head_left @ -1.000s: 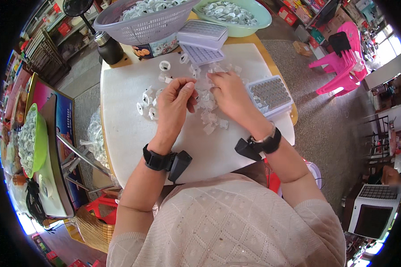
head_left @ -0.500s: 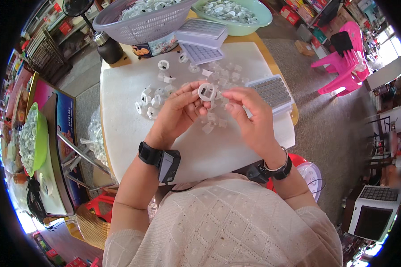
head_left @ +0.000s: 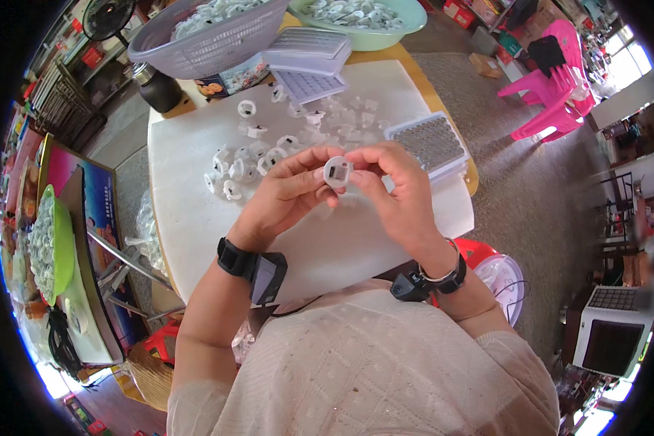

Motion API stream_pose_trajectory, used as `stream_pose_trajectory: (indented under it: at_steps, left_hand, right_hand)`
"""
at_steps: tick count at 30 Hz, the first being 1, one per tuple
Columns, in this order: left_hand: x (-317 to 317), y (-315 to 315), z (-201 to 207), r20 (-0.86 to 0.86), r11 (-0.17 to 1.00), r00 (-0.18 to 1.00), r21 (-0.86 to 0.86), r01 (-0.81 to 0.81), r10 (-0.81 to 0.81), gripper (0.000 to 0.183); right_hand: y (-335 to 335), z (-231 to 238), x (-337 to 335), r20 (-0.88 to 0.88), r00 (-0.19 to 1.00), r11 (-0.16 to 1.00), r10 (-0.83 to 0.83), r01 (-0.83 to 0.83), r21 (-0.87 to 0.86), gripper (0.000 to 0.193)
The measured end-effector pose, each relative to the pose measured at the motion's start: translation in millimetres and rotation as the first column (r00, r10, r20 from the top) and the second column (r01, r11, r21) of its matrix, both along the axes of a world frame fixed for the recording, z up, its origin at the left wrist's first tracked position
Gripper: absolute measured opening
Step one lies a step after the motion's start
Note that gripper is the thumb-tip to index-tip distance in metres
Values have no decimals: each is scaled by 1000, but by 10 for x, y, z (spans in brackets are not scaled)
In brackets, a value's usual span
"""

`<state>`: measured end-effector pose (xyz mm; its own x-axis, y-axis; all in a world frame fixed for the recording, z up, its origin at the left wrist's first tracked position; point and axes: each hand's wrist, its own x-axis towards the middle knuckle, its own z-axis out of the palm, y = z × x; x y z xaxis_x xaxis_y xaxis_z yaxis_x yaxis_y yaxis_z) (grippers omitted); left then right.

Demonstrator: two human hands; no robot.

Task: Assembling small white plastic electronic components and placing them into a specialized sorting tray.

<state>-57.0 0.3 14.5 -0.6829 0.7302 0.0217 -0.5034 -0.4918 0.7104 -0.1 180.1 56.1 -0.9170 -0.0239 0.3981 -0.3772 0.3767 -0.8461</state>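
Note:
Over the middle of the table, a small round white plastic part (head_left: 337, 182) is held up, with a squarish recess and a dark piece inside it. My left hand (head_left: 283, 192) pinches its left side between thumb and fingers. The thumb and index finger of my right hand (head_left: 400, 190) close on its right edge; whether they also hold a smaller piece is hidden. Similar white parts (head_left: 243, 169) lie in a loose heap beyond my left hand. Small translucent pieces (head_left: 347, 120) are scattered past my fingertips.
A tray with a grid of small grey pieces (head_left: 430, 145) lies right on the table (head_left: 196, 240). Behind are stacked white trays (head_left: 309, 83), a lavender basket (head_left: 211, 47), a pale green basin (head_left: 367, 36) and a dark flask (head_left: 158, 89). A pink chair (head_left: 556, 87) stands at right.
My right thumb and index finger have come in from beside the white part and closed at its right edge. The part has turned slightly. The whole view has shifted a little.

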Motion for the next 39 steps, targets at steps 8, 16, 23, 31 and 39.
stream_pose_trajectory:
  at_steps: [8, 16, 23, 31, 39]
  left_hand:
    - [1, -75, -36, 50, 996, 995, 5, -84, 84, 31]
    - [-17, -25, -51, 58, 992, 990, -30, -125, 127, 39]
    - [20, 0, -41, 57, 986, 987, -67, -149, 153, 41]
    - [13, 7, -12, 76, 996, 993, -11, -92, 93, 33]
    - [35, -14, 24, 58, 994, 993, -40, -105, 107, 31]
  right_hand:
    - [788, -184, -38, -157, 888, 864, -432, 458, 210, 9]
    - [825, -395, 56, -227, 903, 812, -366, 428, 396, 10]
    - [706, -416, -57, -330, 872, 697, -362, 488, 525, 7]
    - [672, -444, -56, -301, 874, 708, -382, 486, 513, 8]
    - [643, -447, -89, -293, 894, 754, -339, 444, 484, 8]
